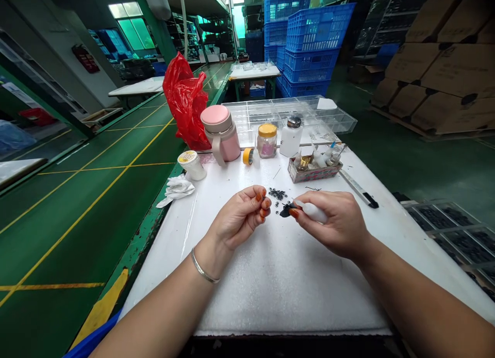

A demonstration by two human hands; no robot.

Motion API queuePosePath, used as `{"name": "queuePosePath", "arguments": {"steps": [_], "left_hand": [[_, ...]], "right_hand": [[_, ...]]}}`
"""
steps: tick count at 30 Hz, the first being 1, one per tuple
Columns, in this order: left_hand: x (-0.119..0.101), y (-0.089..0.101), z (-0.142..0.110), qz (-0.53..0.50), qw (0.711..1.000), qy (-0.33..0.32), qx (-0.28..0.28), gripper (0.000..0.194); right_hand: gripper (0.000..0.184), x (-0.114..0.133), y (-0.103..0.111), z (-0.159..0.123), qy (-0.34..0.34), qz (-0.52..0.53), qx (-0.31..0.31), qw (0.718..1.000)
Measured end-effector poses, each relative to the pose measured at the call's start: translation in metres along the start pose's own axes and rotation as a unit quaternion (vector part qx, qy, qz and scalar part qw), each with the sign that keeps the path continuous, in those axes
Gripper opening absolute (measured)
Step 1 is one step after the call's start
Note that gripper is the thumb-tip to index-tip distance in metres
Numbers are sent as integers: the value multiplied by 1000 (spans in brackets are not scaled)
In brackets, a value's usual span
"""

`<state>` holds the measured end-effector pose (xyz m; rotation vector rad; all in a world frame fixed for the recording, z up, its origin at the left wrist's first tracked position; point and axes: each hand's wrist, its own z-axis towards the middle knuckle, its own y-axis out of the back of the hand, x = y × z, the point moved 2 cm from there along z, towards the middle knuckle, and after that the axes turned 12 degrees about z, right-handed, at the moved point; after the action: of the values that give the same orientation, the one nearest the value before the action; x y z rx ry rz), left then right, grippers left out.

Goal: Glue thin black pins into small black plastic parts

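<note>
My left hand hovers over the white foam mat, fingers pinched together on something too small to make out. My right hand is closed round a small white applicator bottle whose tip touches a small black part held at my fingertips. Just beyond both hands lies a cluster of several tiny black rings on the mat.
Behind the hands stand a pink mug, a yellow-lidded jar, a white bottle, a tape roll, a small tray of bottles, clear compartment trays and a red bag. Trays of black parts sit right; table edge runs left.
</note>
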<state>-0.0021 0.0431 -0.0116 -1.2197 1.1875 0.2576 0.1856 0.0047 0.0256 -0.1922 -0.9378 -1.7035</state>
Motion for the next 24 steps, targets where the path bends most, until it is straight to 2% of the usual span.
{"name": "queuePosePath", "arguments": {"steps": [9,13,24], "left_hand": [[2,-3,-2,-13,999,1,29,15],[1,-6,-3,-18,999,16,21,17],[8,0,-1,47,999,-4,16,17]], "right_hand": [[3,3,0,-1,11,26,-5,1000],[3,6,0,-1,17,40,-7,999],[8,9,0,0,-6,56,9,998]]}}
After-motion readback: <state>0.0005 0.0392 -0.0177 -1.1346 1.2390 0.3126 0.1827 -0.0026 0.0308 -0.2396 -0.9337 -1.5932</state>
